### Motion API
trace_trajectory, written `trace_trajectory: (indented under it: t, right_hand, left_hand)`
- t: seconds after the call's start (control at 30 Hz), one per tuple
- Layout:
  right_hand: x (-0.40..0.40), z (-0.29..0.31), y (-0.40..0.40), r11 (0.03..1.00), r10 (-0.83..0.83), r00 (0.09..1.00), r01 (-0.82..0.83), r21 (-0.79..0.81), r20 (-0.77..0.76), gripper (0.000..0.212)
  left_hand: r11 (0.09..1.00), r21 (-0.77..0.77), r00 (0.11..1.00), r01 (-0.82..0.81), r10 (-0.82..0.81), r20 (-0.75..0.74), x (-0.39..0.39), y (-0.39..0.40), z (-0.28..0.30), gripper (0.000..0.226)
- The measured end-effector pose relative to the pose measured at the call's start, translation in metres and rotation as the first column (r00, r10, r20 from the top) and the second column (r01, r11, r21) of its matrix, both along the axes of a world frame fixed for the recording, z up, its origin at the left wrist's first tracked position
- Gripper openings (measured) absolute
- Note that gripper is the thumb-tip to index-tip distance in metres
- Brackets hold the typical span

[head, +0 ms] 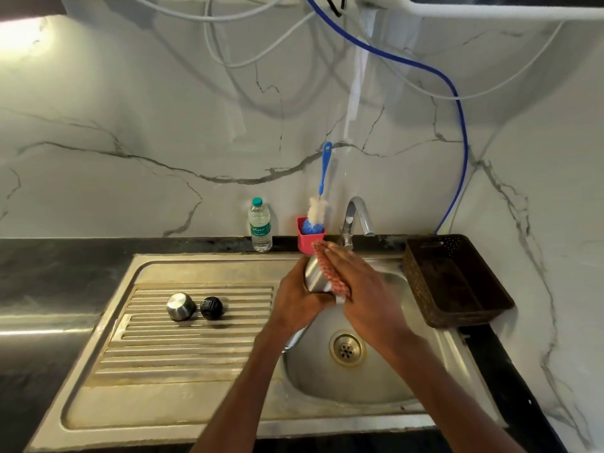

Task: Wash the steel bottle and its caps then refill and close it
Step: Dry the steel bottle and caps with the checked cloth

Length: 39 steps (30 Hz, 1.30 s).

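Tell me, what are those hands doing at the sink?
A person is washing a steel bottle over the sink. The left hand grips the bottle, and the right hand presses a red scrub pad flat against its side. The steel cap and the black cap sit on the draining board, waiting. A bottle brush stands in a red holder by the tap.

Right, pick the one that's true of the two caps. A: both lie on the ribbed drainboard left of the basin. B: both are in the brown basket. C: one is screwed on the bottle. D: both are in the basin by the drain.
A: the steel cap and the black cap sit side by side on the drainboard, apart from the steel bottle held over the basin.
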State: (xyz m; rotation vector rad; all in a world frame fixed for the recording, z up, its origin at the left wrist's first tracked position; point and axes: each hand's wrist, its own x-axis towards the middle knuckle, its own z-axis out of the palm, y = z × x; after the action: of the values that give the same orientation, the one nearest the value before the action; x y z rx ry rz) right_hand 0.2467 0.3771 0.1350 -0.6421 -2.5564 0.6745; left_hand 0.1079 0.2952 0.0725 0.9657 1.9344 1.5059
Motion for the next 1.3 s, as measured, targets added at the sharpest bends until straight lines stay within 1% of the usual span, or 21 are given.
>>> trace_trajectory:
  t: [0.07, 0.17, 0.23, 0.33, 0.37, 0.43, 0.5, 0.57, 0.6, 0.67, 0.73, 0.77, 0.8, 0.87, 0.9, 1.0, 1.07, 1.13, 1.2, 1.23, 1.3]
  right_hand:
    - [-0.007, -0.001, 0.007, 0.998, -0.022, 0.999, 0.019, 0.06, 0.044, 0.078]
    - [-0.009, 0.007, 0.018, 0.992, -0.125, 0.989, 0.128, -0.024, 0.079, 0.071]
    - [0.001, 0.011, 0.01, 0.993, -0.111, 0.99, 0.113, -0.02, 0.089, 0.074]
    - [0.004, 0.008, 0.003, 0.999, -0.035, 0.996, 0.033, 0.033, 0.086, 0.086]
    - [-0.001, 0.005, 0.007, 0.999, -0.041, 0.997, 0.041, -0.007, 0.064, 0.09]
    - [-0.012, 0.008, 0.018, 0.961, -0.099, 0.994, 0.105, -0.257, 0.036, 0.088]
    - [-0.01, 0.014, 0.021, 0.87, -0.135, 0.991, 0.124, -0.477, 0.011, 0.077]
    - [-0.002, 0.014, 0.012, 0.723, -0.148, 0.988, 0.079, -0.686, -0.042, 0.076]
    - [-0.001, 0.011, 0.006, 0.65, -0.165, 0.983, 0.05, -0.759, -0.076, 0.072]
    - [-0.007, 0.004, -0.002, 0.549, -0.241, 0.958, 0.002, -0.836, -0.156, 0.057]
    - [-0.02, 0.004, 0.0, 0.501, -0.319, 0.927, -0.014, -0.866, -0.2, 0.048]
    - [-0.026, 0.005, 0.004, 0.48, -0.353, 0.912, -0.014, -0.877, -0.208, 0.046]
    - [-0.031, 0.007, 0.008, 0.468, -0.366, 0.908, -0.009, -0.884, -0.203, 0.043]
    - [-0.034, 0.012, 0.011, 0.447, -0.35, 0.919, -0.003, -0.895, -0.178, 0.039]
    - [-0.036, 0.012, 0.011, 0.444, -0.344, 0.924, 0.005, -0.896, -0.165, 0.039]
    - [-0.04, 0.007, 0.009, 0.446, -0.319, 0.939, 0.025, -0.894, -0.133, 0.045]
    - [-0.041, -0.003, 0.006, 0.39, -0.311, 0.943, 0.011, -0.921, -0.121, 0.049]
    - [-0.038, -0.013, 0.002, 0.357, -0.316, 0.943, 0.012, -0.934, -0.109, 0.048]
    - [-0.038, -0.025, 0.0, 0.384, -0.307, 0.945, 0.011, -0.923, -0.116, 0.045]
    - [-0.039, -0.029, -0.001, 0.42, -0.296, 0.949, 0.029, -0.907, -0.106, 0.047]
    - [-0.042, -0.04, 0.0, 0.46, -0.292, 0.955, 0.094, -0.883, -0.051, 0.062]
  left_hand:
    - [0.999, 0.032, 0.999, 0.039, -0.039, -0.01, 0.005, 0.001, -0.001, 0.081]
    - [0.998, 0.02, 0.998, 0.054, -0.053, -0.034, 0.002, -0.001, 0.001, 0.077]
    - [0.998, 0.008, 0.998, 0.06, -0.06, -0.031, -0.003, 0.0, 0.002, 0.077]
    - [0.995, 0.006, 0.994, 0.102, -0.101, -0.034, -0.003, 0.006, -0.002, 0.083]
    - [0.992, 0.005, 0.991, 0.126, -0.126, -0.038, -0.002, 0.009, -0.002, 0.085]
    - [0.988, -0.017, 0.987, 0.152, -0.153, -0.045, -0.003, 0.014, -0.002, 0.088]
    - [0.987, 0.0, 0.986, 0.164, -0.164, 0.022, -0.007, 0.016, -0.002, 0.092]
    - [0.981, 0.064, 0.966, 0.182, -0.191, 0.173, -0.012, 0.015, -0.003, 0.093]
    - [0.974, 0.11, 0.939, 0.199, -0.222, 0.263, -0.012, 0.014, -0.004, 0.091]
    - [0.952, 0.213, 0.827, 0.22, -0.298, 0.476, -0.006, 0.011, -0.001, 0.078]
    - [0.945, 0.29, 0.706, 0.154, -0.311, 0.637, 0.005, 0.013, 0.007, 0.052]
    - [0.947, 0.3, 0.678, 0.112, -0.294, 0.673, 0.01, 0.016, 0.012, 0.045]
    - [0.955, 0.289, 0.687, 0.069, -0.256, 0.68, 0.014, 0.021, 0.014, 0.046]
    - [0.967, 0.254, 0.754, -0.007, -0.161, 0.636, 0.02, 0.032, 0.015, 0.056]
    - [0.97, 0.239, 0.766, -0.043, -0.122, 0.632, 0.022, 0.036, 0.014, 0.058]
    - [0.96, 0.244, 0.737, -0.135, -0.067, 0.672, 0.02, 0.042, 0.01, 0.058]
    - [0.943, 0.286, 0.726, -0.171, -0.075, 0.683, 0.013, 0.043, 0.012, 0.069]
    - [0.927, 0.314, 0.729, -0.206, -0.068, 0.681, 0.007, 0.044, 0.013, 0.068]
    - [0.928, 0.273, 0.732, -0.253, -0.001, 0.682, 0.011, 0.043, 0.013, 0.061]
    - [0.931, 0.228, 0.726, -0.284, 0.054, 0.686, 0.015, 0.042, 0.011, 0.066]
    - [0.925, 0.183, 0.732, -0.333, 0.132, 0.668, 0.023, 0.042, 0.002, 0.078]
